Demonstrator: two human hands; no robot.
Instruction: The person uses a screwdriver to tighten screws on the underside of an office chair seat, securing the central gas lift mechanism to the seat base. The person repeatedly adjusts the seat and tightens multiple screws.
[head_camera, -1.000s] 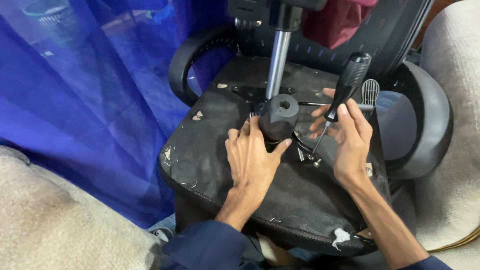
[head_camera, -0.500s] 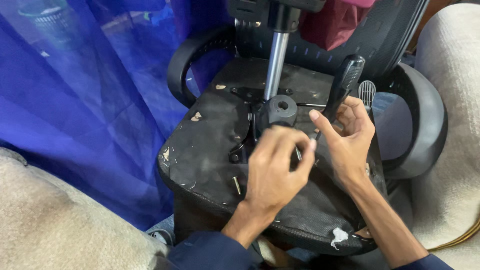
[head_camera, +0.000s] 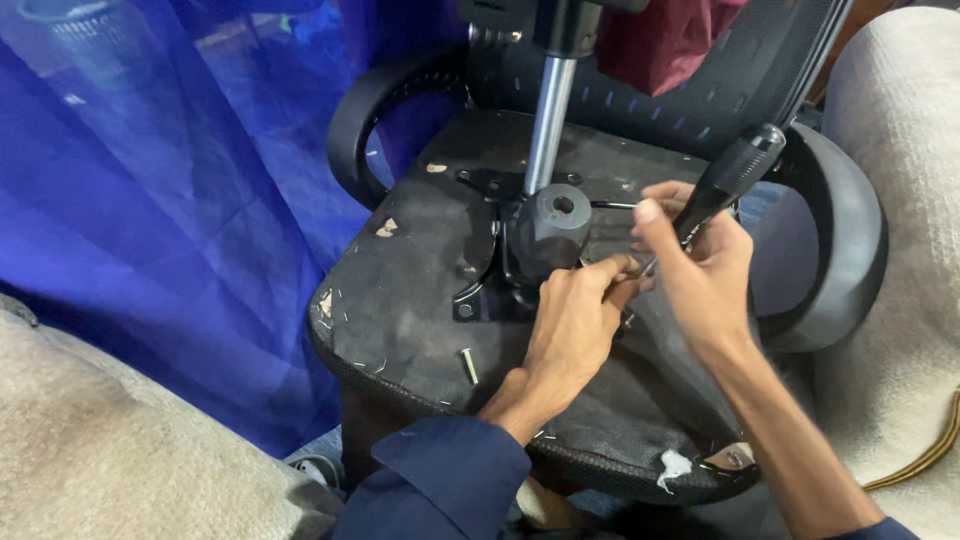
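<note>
An upturned office chair seat (head_camera: 420, 290) lies with its black underside facing the camera, and two bare hands work close beside the grey cylindrical housing (head_camera: 550, 225) that rises from the middle of that underside. The left hand (head_camera: 575, 325), on a dark blue sleeve (head_camera: 450, 480), sits just in front of the housing, its fingers (head_camera: 610, 270) curled tightly together and pinched at the tips on something small that cannot be made out. The right hand (head_camera: 705, 275) is just to the right of the housing, its fingers wrapped around a screwdriver (head_camera: 725, 185) low on its black ribbed handle; the handle tilts up and away from the housing toward the chair's curved armrest (head_camera: 850, 250), while the thin metal shaft runs down toward the left fingertips, where both hands nearly meet. A bright metal gas-lift column (head_camera: 545, 125) stands out of the seat plate directly behind the housing. A single loose screw (head_camera: 468, 365) lies on the seat underside in front and to the left of the housing, well apart from both hands. A translucent blue sheet (head_camera: 170, 200) hangs to the left of the chair, and beige fabric (head_camera: 110, 450) fills the near left corner.
</note>
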